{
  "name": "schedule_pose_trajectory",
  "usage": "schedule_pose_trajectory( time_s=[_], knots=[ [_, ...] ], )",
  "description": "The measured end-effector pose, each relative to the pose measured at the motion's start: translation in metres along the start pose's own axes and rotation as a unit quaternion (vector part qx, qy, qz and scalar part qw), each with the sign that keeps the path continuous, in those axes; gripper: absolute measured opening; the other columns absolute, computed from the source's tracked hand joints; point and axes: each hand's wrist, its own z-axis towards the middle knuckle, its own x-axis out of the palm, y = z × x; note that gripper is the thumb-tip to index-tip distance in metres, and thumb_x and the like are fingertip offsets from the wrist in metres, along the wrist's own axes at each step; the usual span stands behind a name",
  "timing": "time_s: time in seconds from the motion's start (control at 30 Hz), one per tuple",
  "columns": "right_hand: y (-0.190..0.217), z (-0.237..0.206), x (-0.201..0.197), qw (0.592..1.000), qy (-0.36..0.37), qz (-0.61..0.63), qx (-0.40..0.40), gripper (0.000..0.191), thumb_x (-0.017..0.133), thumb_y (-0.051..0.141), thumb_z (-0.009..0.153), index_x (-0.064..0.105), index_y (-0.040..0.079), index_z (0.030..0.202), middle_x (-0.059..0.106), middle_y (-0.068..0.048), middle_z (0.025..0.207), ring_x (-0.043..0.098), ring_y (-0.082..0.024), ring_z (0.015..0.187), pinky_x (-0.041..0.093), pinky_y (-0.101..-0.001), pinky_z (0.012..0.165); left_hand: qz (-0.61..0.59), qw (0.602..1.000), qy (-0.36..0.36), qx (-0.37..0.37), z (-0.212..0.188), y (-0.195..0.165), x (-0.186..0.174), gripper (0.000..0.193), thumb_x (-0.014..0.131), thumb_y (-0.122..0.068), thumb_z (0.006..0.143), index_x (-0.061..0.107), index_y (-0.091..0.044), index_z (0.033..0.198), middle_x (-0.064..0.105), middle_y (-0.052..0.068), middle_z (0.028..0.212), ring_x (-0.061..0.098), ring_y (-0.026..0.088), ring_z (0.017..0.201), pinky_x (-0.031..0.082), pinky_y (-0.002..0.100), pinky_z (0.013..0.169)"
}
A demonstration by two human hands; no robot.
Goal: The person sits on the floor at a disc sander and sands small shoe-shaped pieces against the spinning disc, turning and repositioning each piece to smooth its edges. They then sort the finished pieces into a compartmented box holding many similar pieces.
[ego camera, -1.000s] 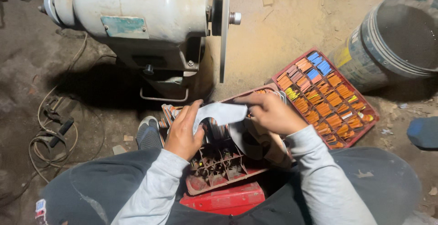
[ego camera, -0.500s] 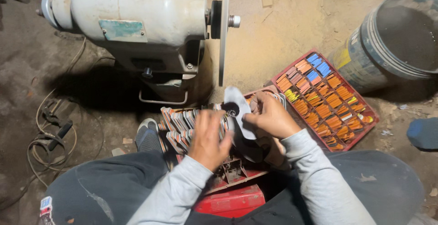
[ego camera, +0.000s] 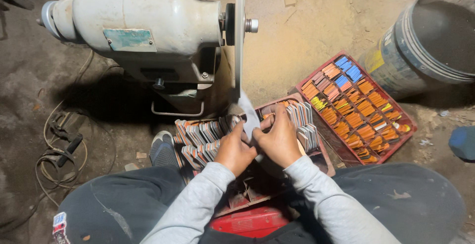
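Observation:
Both my hands meet over a red tray (ego camera: 322, 147) on my lap that is packed with rows of small grey and orange flat pieces (ego camera: 200, 135). My left hand (ego camera: 235, 150) and my right hand (ego camera: 279, 140) together pinch a pale grey flat piece (ego camera: 249, 115). The piece stands up with its top edge close to the thin vertical disc (ego camera: 240, 36) of a grey motor machine (ego camera: 143, 24). I cannot tell whether the piece touches the disc.
A second red tray (ego camera: 406, 128) of orange, blue and yellow pieces lies on the floor at right. A large grey bucket (ego camera: 425, 41) stands behind it. Coiled cables (ego camera: 59, 145) lie at left. A red box (ego camera: 247, 221) sits between my knees, and a blue object (ego camera: 462, 142) is at the far right.
My hands have drawn together and moved forward over the tray. The pale piece, held flat and wide a second ago, now stands upright toward the disc.

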Motion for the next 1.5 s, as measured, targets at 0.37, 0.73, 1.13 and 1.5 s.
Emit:
schedule_pose_trajectory(
  time_s=[0.37, 0.73, 1.13, 1.5],
  knots=[
    [-0.014, 0.013, -0.008, 0.984, 0.116, 0.089, 0.096, 0.024, 0.081, 0.01, 0.082, 0.069, -0.005, 0.096, 0.064, 0.001, 0.067, 0.057, -0.006, 0.059, 0.047, -0.0276, 0.053, 0.04, 0.995, -0.036, 0.088, 0.002, -0.013, -0.018, 0.054, 0.077, -0.022, 0.079, 0.064, -0.002, 0.127, 0.074, 0.021, 0.096, 0.073, 0.033, 0.086, 0.057, 0.039, 0.082],
    [0.012, 0.07, -0.01, 0.972, 0.136, -0.009, -0.192, 0.051, 0.047, -0.002, 0.088, 0.055, -0.006, 0.138, 0.058, -0.025, 0.127, 0.059, -0.038, 0.119, 0.047, -0.0415, 0.104, -0.251, 0.959, 0.105, 0.084, 0.032, -0.016, -0.049, 0.043, 0.066, -0.016, 0.097, 0.061, 0.002, 0.136, 0.056, -0.002, 0.08, 0.049, 0.008, 0.066, 0.047, 0.027, 0.06],
    [0.028, 0.033, 0.016, 0.977, 0.052, -0.067, -0.196, 0.06, 0.052, -0.009, 0.075, 0.057, -0.006, 0.135, 0.058, -0.028, 0.119, 0.055, -0.046, 0.114, 0.046, -0.0459, 0.102, -0.323, 0.914, 0.234, 0.069, 0.016, 0.019, -0.061, 0.028, 0.064, -0.02, 0.104, 0.06, 0.003, 0.12, 0.06, 0.004, 0.088, 0.056, 0.012, 0.076, 0.05, 0.028, 0.073],
    [-0.004, 0.021, -0.015, 0.922, 0.239, 0.289, 0.094, 0.035, 0.058, 0.0, 0.09, 0.06, -0.003, 0.125, 0.073, -0.007, 0.096, 0.068, -0.015, 0.082, 0.056, -0.0315, 0.079, 0.09, 0.973, -0.075, 0.198, -0.014, 0.02, -0.04, 0.049, 0.078, -0.018, 0.083, 0.062, 0.0, 0.127, 0.068, 0.021, 0.104, 0.067, 0.041, 0.097, 0.053, 0.045, 0.085]
  ],
)
